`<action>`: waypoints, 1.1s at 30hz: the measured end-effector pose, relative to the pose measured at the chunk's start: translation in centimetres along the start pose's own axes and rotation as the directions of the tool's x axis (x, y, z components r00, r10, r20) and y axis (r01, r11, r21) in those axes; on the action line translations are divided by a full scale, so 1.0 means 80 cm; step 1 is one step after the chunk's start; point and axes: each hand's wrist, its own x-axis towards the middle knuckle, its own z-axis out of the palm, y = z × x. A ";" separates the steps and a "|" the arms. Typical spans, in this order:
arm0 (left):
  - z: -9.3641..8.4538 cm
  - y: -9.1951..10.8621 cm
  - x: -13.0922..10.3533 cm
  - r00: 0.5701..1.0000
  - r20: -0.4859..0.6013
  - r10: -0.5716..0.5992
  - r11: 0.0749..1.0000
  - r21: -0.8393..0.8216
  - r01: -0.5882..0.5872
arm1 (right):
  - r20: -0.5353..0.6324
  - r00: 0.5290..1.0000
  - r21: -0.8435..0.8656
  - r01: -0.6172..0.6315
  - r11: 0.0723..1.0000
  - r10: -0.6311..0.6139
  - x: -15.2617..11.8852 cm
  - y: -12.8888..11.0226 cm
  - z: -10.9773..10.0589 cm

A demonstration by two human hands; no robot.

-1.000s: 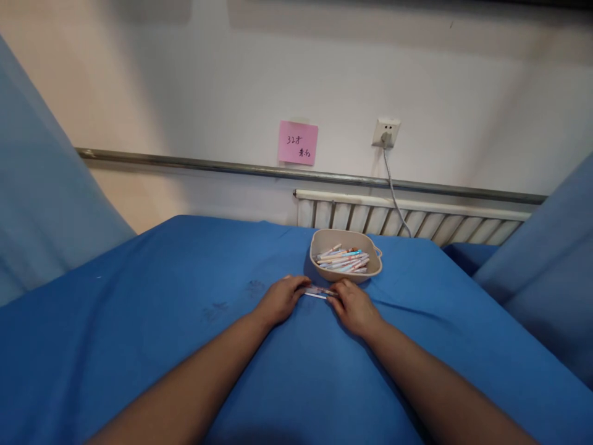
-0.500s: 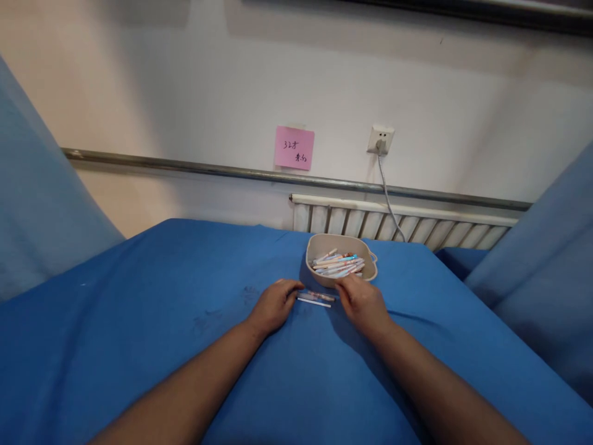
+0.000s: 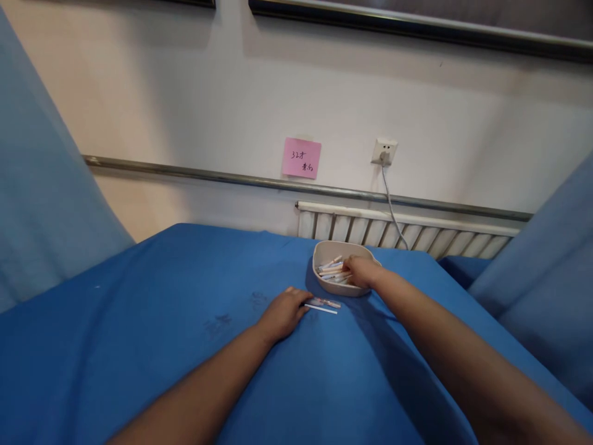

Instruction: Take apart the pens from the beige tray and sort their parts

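Note:
My left hand [image 3: 286, 313] rests on the blue cloth, thumb and fingers closed round the left ends of a few pens [image 3: 328, 303] lying side by side. Nearest to me in that row is a thin white stick [image 3: 324, 309], its left end by my thumb. Just beyond them stands a beige plastic basket [image 3: 323, 285] with many pens [image 3: 330, 269] piled inside. Over its right part, my right hand [image 3: 364, 272] reaches in with bent fingers among the pens. What those fingertips hold, if anything, is hidden.
A blue cloth [image 3: 176, 296] covers the table, with dark marks left of my left hand. Behind it are a white radiator [image 3: 352, 228], a metal rail [image 3: 222, 175], a pink note [image 3: 301, 158] and a socket [image 3: 384, 151] with a plugged-in cable. Blue curtains hang on both sides.
My right hand has moved from the right ends of the row of pens up into the basket. My left hand stays at the left ends. The view has tilted slightly upward.

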 end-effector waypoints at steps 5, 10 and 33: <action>0.002 0.003 0.003 0.999 -0.021 -0.024 1.000 0.019 0.025 | -0.004 0.999 -0.021 0.044 0.999 -0.044 0.000 0.004 -0.006; -0.001 0.010 0.002 0.997 -0.062 -0.035 0.999 -0.032 0.033 | 0.008 0.999 -0.007 0.050 0.999 -0.050 -0.002 0.009 -0.002; 0.014 0.023 0.008 0.998 -0.039 -0.056 0.998 -0.044 0.054 | -0.351 0.936 -0.069 -0.066 0.995 0.037 -0.073 -0.022 -0.053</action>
